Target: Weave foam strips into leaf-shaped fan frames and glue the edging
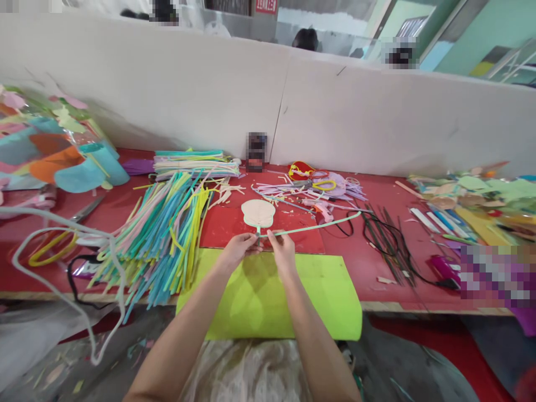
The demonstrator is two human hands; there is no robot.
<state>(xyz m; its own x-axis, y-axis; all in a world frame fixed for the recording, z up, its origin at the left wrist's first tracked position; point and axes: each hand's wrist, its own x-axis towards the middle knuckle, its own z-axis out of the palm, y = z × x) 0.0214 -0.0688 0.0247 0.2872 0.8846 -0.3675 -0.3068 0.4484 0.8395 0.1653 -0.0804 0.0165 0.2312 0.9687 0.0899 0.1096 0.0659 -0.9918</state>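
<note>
Centrally: one cream cut-out [258, 213], scalloped outline, lying just far of the fingertips over a red board [221, 230]; its short green stem [258, 229] runs near from its base, axis near-to-far.

Left hand [239, 249]: fingers narrow, pinched on the stem; the closer of the two to the cut-out.

Right hand [283, 249]: thumb and forefinger narrow, pinched on a pale green strip [318, 226] close beside the stem. Strip's long axis runs from the fingertips to the right and slightly far, roughly crosswise to the stem; free end out at the right, past the glue gun [323, 211]. Whether strip and stem touch cannot be told; fingers cover the join.

Beneath the forearms: one yellow-green sheet [322, 296], near side. Left: loose bundle of coloured strips [167, 223].

Writing: one red sign [266, 6], far beyond the white partition [355, 111], white characters, not securely legible. Brands, labels: none readable.
</note>
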